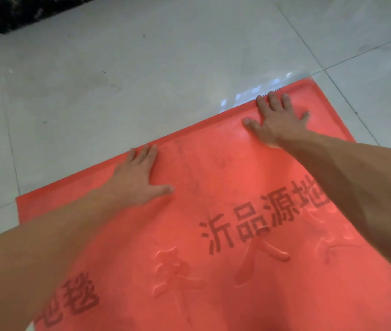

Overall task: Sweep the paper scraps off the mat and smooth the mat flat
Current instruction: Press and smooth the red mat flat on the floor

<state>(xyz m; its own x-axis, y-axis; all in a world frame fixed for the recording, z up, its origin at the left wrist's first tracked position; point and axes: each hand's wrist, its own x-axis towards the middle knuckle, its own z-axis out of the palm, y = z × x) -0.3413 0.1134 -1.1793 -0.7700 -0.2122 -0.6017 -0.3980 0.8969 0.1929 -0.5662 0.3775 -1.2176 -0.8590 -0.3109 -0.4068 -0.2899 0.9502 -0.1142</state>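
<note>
Down on the pale tiled floor (122, 75) we've got a red mat (213, 199) spread out, running from the lower left of the view up toward the upper right, and both bare hands are pressed onto it right now. Left hand (137, 177) is palm down near the mat's far edge, fingers flat and spread, fingertips reaching just about to the raised border strip, thumb splayed out to the right, gripping nothing at all. Right hand (275, 120) is further up toward the far corner, also palm down with fingers fanned, tips touching the border ridge, thumb pointing back to the left, nothing clasped there either. Both forearms come in from the bottom corners, bare to the elbow. Between the 2 hands the mat surface looks fairly level, though a faint ripple seems to run near the right wrist; the blur makes that hard to call. Dark printed characters (256, 218) sit across the middle of the mat, and below them some larger embossed characters (261, 261) stand up in the same red. More dark print shows at the lower left by the left forearm. Beyond the far edge, a bright window reflection (259, 89) gleams on the tile just beside the right hand's fingertips. Grout lines cross the floor, a few small dark specks dot the tiles, and a dark strip (22, 13) runs along the top left corner.
</note>
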